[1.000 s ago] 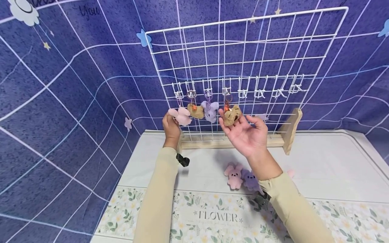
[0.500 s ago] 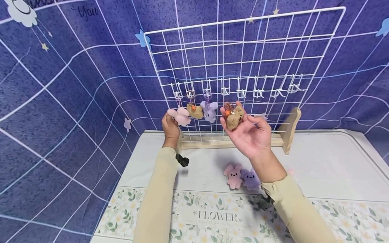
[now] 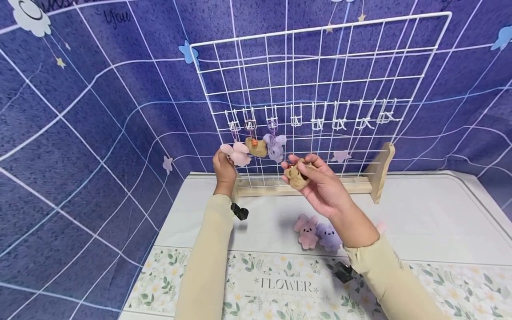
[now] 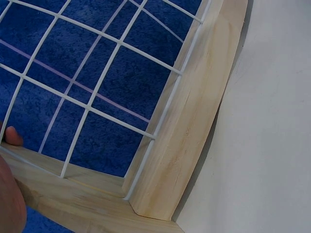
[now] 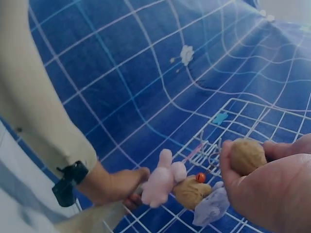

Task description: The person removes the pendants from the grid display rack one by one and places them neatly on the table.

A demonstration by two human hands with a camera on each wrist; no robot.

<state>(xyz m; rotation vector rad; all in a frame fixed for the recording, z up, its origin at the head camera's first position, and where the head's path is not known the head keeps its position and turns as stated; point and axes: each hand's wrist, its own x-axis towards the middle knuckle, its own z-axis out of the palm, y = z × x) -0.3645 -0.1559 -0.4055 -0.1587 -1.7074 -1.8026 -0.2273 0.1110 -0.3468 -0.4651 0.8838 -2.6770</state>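
Note:
My right hand holds a brown plush keychain in front of the white wire grid, thumb over it. Fingers hide part of the plush. At the grid's lower left, my left hand grips the wooden stand, fingers curled round its end. Beside that hand hangs a pink plush keychain. A brown plush with an orange bell and a lilac bunny plush hang to its right, each from its own hook.
Several white hooks bearing nothing line the grid to the right. On the white table sit a pink bunny plush and a purple one, under my right forearm. A floral mat covers the near edge.
The brown plush keychain has come off the fourth hook. My right hand has lowered it and turned, its palm no longer facing up and its thumb closing over the plush. The left hand stays put.

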